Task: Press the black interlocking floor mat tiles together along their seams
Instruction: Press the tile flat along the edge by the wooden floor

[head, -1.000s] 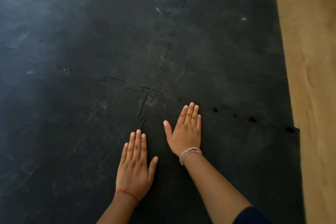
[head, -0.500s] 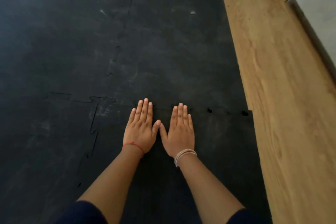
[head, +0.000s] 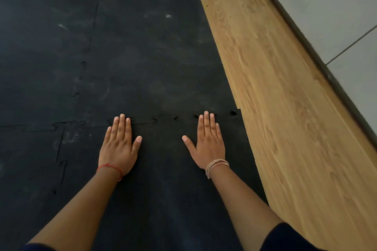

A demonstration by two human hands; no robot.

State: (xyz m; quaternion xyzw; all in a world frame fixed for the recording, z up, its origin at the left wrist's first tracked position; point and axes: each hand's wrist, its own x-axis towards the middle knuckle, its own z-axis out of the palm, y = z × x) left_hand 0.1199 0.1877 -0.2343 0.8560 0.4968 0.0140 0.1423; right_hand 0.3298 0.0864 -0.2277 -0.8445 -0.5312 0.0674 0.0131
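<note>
Both palms flat on the near black foam floor mat tile (head: 163,169), fingertips at the toothed cross seam (head: 165,118).

The seam runs nine to three o'clock at twelve of both hands. Left hand (head: 118,144) and right hand (head: 208,142) lie spread open, grasping nothing; the right is nearer the gaps at the wooden floor (head: 285,108). Perhaps four tiles, seams faint.

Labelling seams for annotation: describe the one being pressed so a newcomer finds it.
Start at the black mat's right edge beside the wood floor. The jigsaw seam runs leftward from there, under the fingertips of both flat hands. Unlike the closed seams farther left, it shows open dark gaps.
</note>
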